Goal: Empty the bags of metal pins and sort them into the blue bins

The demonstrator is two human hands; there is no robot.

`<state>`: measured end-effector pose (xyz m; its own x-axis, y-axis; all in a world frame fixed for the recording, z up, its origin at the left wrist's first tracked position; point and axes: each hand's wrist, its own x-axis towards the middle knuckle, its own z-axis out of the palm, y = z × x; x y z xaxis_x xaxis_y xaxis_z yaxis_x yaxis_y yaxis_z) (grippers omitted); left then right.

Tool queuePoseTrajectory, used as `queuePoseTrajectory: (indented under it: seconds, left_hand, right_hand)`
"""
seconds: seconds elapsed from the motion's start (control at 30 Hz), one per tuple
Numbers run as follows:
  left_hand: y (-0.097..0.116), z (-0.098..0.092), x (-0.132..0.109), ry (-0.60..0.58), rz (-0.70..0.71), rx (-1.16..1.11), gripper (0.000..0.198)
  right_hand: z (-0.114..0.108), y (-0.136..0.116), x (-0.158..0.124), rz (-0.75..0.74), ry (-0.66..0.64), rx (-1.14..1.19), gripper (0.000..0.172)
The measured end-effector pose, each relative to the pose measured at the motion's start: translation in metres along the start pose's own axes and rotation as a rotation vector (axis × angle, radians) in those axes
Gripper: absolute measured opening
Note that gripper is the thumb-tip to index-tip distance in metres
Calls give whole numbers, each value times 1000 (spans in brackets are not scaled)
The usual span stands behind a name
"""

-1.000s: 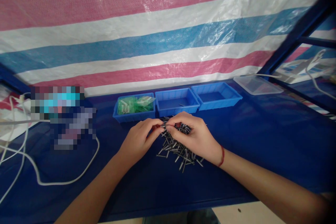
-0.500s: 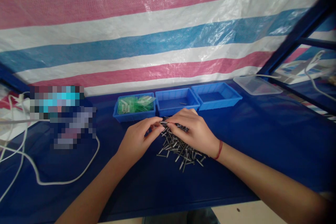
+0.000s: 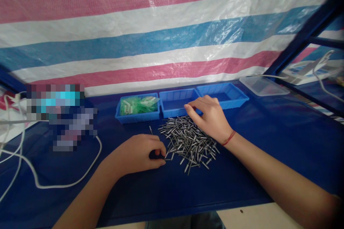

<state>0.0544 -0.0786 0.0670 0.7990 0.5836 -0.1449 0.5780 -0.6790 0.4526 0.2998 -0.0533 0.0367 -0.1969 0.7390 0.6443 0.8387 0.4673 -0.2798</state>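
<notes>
A heap of metal pop rivets (image 3: 192,143) lies on the blue table, with one loose rivet (image 3: 151,130) to its left. At the heap's left edge is my left hand (image 3: 142,154), thumb and forefinger parted around the end of a single rivet (image 3: 167,159). My right hand (image 3: 211,118) is above the back of the heap, its thumb and forefinger tips close together at the front rim of the middle blue bin (image 3: 176,99). Whatever those fingers hold is too small or hidden to make out.
The left blue bin (image 3: 137,117) holds green and clear plastic pieces. A third blue bin (image 3: 233,93) adjoins the middle one on the right, beside a clear plastic lid (image 3: 263,86). White cables (image 3: 67,187) and a pixelated patch occupy the left side. A striped sheet hangs behind.
My hands, which were together over the back of the heap, have parted. The left has come nearer to me, down the heap's left side; the right has moved right and up to the middle bin.
</notes>
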Motion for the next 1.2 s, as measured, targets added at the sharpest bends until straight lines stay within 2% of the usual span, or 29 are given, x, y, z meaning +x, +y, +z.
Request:
queuePoseTrajectory:
  seconds: [0.13, 0.2, 0.27, 0.4, 0.5, 0.73, 0.83, 1.03, 1.2]
  left_hand:
    - [-3, 1, 0, -50, 1, -53, 5]
    - [-5, 0, 0, -39, -10, -56, 9]
    - [-7, -1, 0, 30, -42, -62, 13]
    - [-9, -2, 2, 288, -132, -126, 20]
    - [-5, 2, 6, 419, -172, -179, 20]
    - [6, 13, 13, 503, -113, -185, 17]
    - [5, 14, 14, 541, -118, -179, 16]
    - [3, 12, 11, 539, -65, -152, 12]
    - [3, 12, 10, 622, -51, -124, 8]
  right_hand:
    - [-6, -16, -6, -58, -43, 66, 25]
    - [-7, -24, -9, -106, -68, 117, 25]
    - [-6, -30, -13, -176, -105, 195, 22]
    - [0, -41, -19, -281, -176, 313, 13]
    - [1, -47, -22, -235, -165, 396, 11]
    - [-4, -55, -21, -6, -175, 571, 13]
    - [-5, -56, -21, 6, -174, 600, 13]
    - [-3, -54, -23, 27, -160, 626, 11]
    - [-1, -50, -22, -23, -176, 603, 14]
